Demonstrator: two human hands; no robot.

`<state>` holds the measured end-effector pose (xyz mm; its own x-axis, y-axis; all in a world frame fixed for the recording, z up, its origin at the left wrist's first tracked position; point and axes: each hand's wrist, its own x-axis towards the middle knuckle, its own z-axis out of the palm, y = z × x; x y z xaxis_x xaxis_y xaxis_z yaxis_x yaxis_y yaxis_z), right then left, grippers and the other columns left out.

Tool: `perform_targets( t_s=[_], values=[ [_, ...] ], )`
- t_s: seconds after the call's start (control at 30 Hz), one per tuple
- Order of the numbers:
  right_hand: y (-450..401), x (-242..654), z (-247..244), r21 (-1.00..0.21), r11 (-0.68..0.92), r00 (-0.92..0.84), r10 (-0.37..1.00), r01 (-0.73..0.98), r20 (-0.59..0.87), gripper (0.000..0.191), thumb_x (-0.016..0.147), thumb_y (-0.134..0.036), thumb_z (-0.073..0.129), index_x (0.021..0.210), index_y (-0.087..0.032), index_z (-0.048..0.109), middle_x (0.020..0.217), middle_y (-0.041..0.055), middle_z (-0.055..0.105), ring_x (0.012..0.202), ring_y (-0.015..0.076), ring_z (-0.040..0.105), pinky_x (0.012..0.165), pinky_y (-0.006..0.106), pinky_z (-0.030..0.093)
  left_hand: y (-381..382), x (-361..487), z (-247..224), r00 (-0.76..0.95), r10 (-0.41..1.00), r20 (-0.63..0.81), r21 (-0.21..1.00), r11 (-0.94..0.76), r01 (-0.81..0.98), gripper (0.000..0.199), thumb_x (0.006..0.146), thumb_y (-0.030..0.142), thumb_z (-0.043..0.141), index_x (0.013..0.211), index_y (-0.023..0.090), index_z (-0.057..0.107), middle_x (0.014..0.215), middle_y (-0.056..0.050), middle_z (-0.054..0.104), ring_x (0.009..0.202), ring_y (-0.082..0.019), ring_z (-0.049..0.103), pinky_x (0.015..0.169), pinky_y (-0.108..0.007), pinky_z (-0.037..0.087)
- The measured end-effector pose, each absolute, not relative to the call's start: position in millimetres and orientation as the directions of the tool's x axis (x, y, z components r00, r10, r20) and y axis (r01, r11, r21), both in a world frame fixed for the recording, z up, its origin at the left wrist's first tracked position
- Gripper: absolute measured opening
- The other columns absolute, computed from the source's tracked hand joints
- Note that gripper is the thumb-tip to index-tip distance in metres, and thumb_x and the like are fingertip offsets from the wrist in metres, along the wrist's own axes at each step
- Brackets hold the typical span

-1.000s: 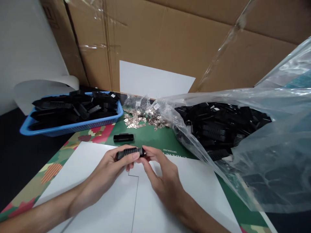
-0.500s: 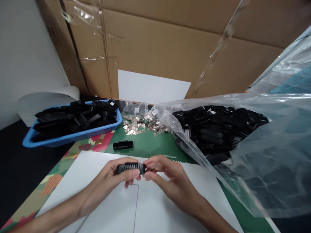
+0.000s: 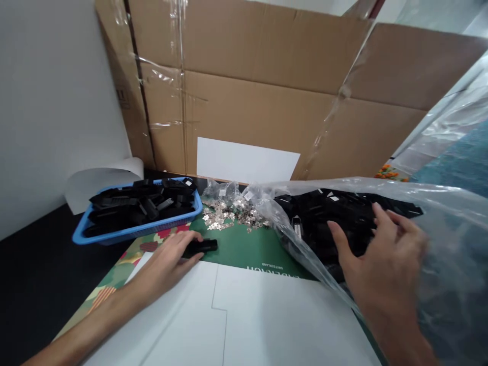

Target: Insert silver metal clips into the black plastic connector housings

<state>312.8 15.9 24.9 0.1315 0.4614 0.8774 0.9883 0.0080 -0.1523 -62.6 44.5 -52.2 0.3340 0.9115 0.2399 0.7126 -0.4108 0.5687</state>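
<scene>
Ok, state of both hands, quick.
Left hand: fingers around one end of a black plastic part; firm grip can't be told.
Right hand: open, fingers spread at the clear plastic bag.

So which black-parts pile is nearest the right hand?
The pile in the clear plastic bag; the other, in the blue basket, sits nearer the left hand.

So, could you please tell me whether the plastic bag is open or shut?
Open: the plastic bag gapes, showing black parts, with the right hand at its mouth.
</scene>
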Motion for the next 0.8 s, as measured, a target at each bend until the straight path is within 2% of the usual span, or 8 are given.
perform_targets(
  t_s=[0.07,0.17,0.27,0.33,0.43,0.57,0.7,0.8],
  values=[
    [18.4,304.4,17.3,-0.076,0.056,0.041,0.475,0.996,0.879,0.059,0.103,-0.049,0.059,0.147,-0.011,0.053,0.141,0.0257,0.049,0.13,0.0413,0.051,0.109,0.062,0.043,42.8,-59.3,-51.4,0.329,0.918,0.22,0.631,-0.391,0.67,0.019,0.103,0.04,0.052,0.109,0.025,0.06,0.115,-0.007,0.067,0.11,-0.027,0.061,0.098,-0.042,0.047],
    [21.8,268.7,-11.0,-0.077,0.379,-0.196,0.629,0.922,0.752,0.03,0.107,-0.03,0.052,0.133,-0.018,0.061,0.126,0.0171,0.058,0.118,0.0316,0.058,0.104,0.05,0.051,35.5,-48.5,-50.9,0.312,0.931,0.189,0.775,-0.336,0.535,0.023,0.104,0.046,0.052,0.104,0.024,0.059,0.111,-0.005,0.065,0.106,-0.024,0.06,0.091,-0.036,0.046],
    [37.8,237.1,-45.5,-0.16,0.524,-0.392,0.777,0.837,0.493,0.032,0.107,-0.017,0.041,0.132,-0.016,0.061,0.118,0.017,0.062,0.108,0.0295,0.063,0.093,0.046,0.058,28.1,-37.5,-51.9,0.348,0.936,0.058,0.934,-0.174,0.311,0.03,0.102,0.054,0.055,0.102,0.024,0.058,0.096,-0.002,0.064,0.092,-0.021,0.06,0.078,-0.03,0.044],
    [54.8,228.6,-62.9,-0.188,0.506,-0.382,0.805,0.842,0.455,0.034,0.105,-0.013,0.039,0.132,-0.012,0.061,0.116,0.0186,0.062,0.104,0.0297,0.065,0.087,0.045,0.06,24.5,-32.6,-50.7,0.39,0.921,-0.011,0.981,-0.064,0.181,0.033,0.101,0.055,0.057,0.099,0.022,0.058,0.088,-0.001,0.065,0.087,-0.019,0.06,0.078,-0.029,0.042],
    [78.8,229.0,-75.3,-0.242,0.473,-0.337,0.83,0.847,0.444,0.031,0.105,-0.015,0.041,0.125,-0.011,0.064,0.11,0.0165,0.062,0.101,0.0282,0.066,0.087,0.044,0.059,21.2,-30.6,-45.2,0.382,0.917,-0.114,0.993,0.094,0.07,0.035,0.1,0.054,0.06,0.091,0.02,0.061,0.085,-0.001,0.068,0.083,-0.017,0.058,0.077,-0.028,0.04],
    [94.5,233.3,-78.2,-0.349,0.449,-0.283,0.855,0.822,0.434,0.021,0.105,-0.018,0.045,0.111,-0.016,0.065,0.106,0.0113,0.062,0.088,0.0223,0.065,0.084,0.039,0.058,19.4,-33.4,-36.2,0.445,0.868,-0.221,0.933,0.321,-0.163,0.033,0.099,0.051,0.065,0.09,0.018,0.065,0.097,-0.004,0.071,0.087,-0.016,0.06,0.083,-0.027,0.045],
    [91.7,233.1,-72.1,-0.455,0.438,-0.249,0.874,0.775,0.417,0.017,0.104,-0.018,0.045,0.097,-0.018,0.061,0.101,0.0088,0.063,0.084,0.0212,0.064,0.081,0.037,0.055,17.2,-33.2,-27.0,0.463,0.851,-0.248,0.876,0.401,-0.267,0.03,0.099,0.046,0.067,0.089,0.018,0.065,0.1,-0.004,0.072,0.084,-0.012,0.06,0.081,-0.022,0.047],
    [79.2,230.5,-57.1,-0.531,0.446,-0.248,0.881,0.721,0.403,0.015,0.105,-0.019,0.048,0.097,-0.019,0.061,0.097,0.0067,0.066,0.088,0.0214,0.065,0.081,0.034,0.053,16.1,-31.3,-22.2,0.476,0.84,-0.259,0.863,0.423,-0.277,0.03,0.1,0.045,0.066,0.089,0.017,0.065,0.097,-0.005,0.073,0.082,-0.012,0.06,0.08,-0.022,0.048]
  ],
)
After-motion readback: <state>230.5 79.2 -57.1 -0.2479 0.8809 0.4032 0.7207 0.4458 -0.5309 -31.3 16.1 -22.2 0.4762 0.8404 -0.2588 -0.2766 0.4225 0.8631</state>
